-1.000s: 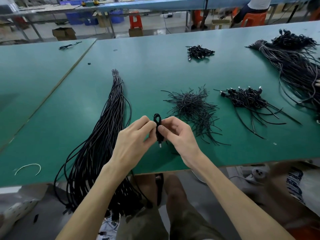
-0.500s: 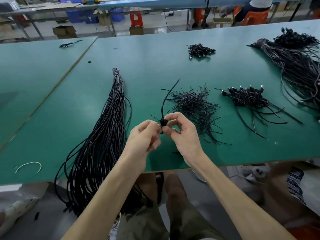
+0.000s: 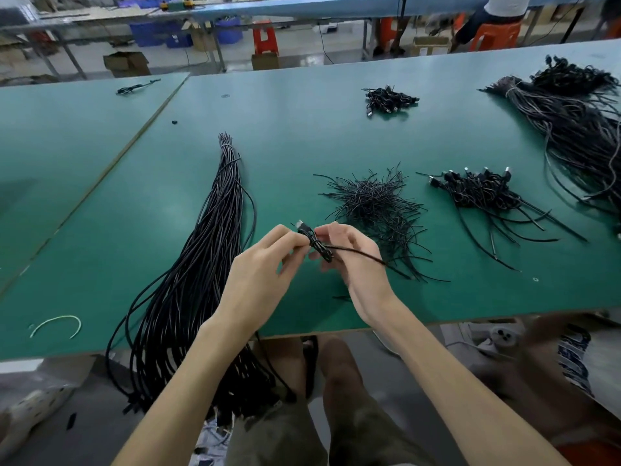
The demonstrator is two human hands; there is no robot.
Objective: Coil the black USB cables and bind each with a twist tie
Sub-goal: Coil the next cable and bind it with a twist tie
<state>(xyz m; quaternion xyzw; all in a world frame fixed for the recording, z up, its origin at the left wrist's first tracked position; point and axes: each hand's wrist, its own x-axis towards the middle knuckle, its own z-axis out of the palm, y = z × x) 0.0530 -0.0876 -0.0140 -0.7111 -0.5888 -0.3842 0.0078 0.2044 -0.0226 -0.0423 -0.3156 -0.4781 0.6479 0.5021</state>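
Observation:
A small coiled black USB cable hangs above the green table, tilted, with its metal plug pointing up-left. My left hand pinches the coil near its top. My right hand grips it from the right, and a loose black end trails rightward across the palm. A pile of thin black twist ties lies just right of my hands. A long bundle of straight black cables lies to the left and hangs over the front edge.
Bound coils lie in a heap at the right and a smaller heap farther back. A large tangle of cables fills the far right. A white wire piece lies front left. A second green table adjoins on the left.
The coil has turned in my hands from upright to tilted, plug now up-left. The loose end that stuck upward now trails to the right over my right palm.

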